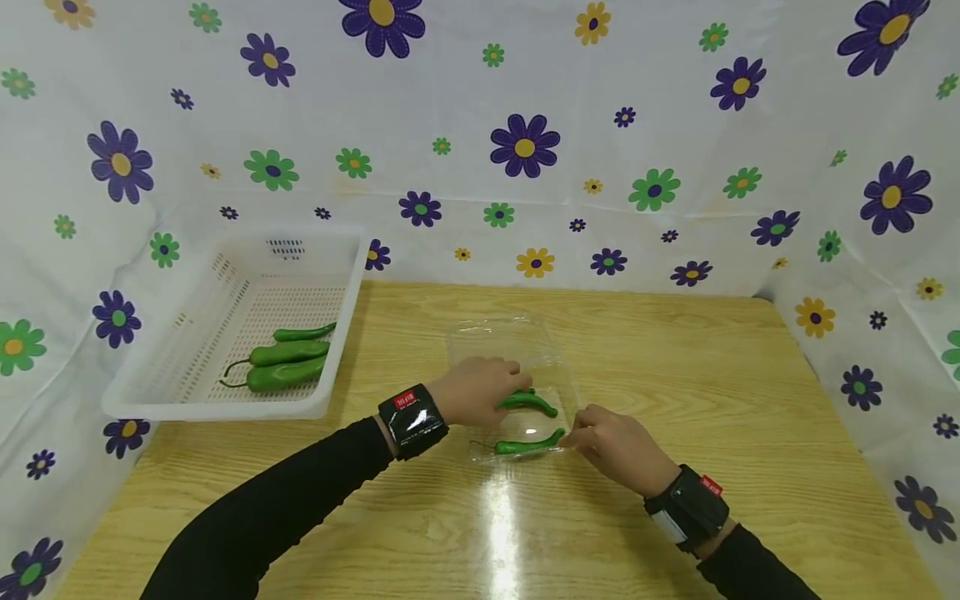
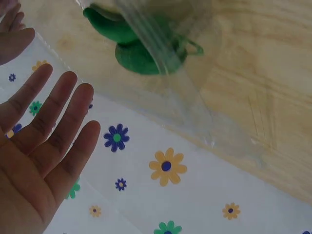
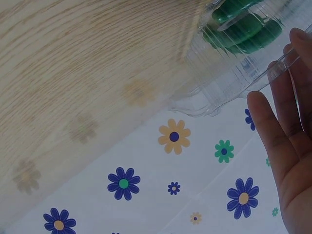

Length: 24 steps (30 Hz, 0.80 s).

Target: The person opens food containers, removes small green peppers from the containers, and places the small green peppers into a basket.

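A clear plastic clamshell box point(image 1: 566, 375) lies open on the table, its lid point(image 1: 498, 337) folded back on the far side. Green chili peppers point(image 1: 525, 447) are inside it; the left wrist view shows some of them point(image 2: 151, 56) through the plastic. My left hand point(image 1: 480, 392) reaches over the box's left side, partly covering one pepper. In the left wrist view the fingers of that hand point(image 2: 44, 146) are fairly straight, with nothing between them. At the box's near right corner, my right hand point(image 1: 618, 446) pinches the plastic rim between thumb and fingers point(image 3: 263, 117).
A white perforated basket point(image 1: 142, 400) stands at the back left, with several larger green peppers point(image 1: 288, 375) in its right part. Flower-printed cloth point(image 1: 450, 100) hangs behind and at both sides of the wooden table point(image 1: 675, 367).
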Each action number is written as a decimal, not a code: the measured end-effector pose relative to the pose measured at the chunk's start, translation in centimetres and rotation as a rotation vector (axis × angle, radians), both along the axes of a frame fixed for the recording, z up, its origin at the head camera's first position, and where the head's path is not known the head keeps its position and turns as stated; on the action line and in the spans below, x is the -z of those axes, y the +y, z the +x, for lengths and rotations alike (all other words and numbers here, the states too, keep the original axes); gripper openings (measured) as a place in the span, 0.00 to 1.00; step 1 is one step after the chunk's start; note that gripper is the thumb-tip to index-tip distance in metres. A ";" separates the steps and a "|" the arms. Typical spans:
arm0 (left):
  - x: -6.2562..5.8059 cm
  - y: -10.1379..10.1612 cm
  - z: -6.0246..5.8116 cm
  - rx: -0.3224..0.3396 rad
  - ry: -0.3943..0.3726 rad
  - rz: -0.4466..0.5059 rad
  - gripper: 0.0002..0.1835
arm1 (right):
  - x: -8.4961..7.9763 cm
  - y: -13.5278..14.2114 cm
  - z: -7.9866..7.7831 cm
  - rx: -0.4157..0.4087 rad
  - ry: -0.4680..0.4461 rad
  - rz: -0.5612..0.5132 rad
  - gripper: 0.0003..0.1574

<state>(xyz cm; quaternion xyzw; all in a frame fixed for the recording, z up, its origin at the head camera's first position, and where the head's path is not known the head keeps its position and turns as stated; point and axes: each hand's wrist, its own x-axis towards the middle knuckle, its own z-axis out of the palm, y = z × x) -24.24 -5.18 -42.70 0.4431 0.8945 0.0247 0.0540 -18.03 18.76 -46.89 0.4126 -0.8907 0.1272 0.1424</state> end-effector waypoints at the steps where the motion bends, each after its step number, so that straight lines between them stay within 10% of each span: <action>1: 0.2 0.2 0.1 0.002 -0.011 -0.011 0.18 | 0.0 0.0 0.0 0.000 0.002 -0.001 0.12; 13: 3.2 2.4 1.1 0.049 -0.079 -0.150 0.10 | 0.1 -0.1 0.1 -0.005 0.028 -0.005 0.13; 24: 3.5 2.9 1.1 0.085 -0.084 -0.154 0.12 | 0.2 0.1 0.1 -0.005 0.027 -0.012 0.13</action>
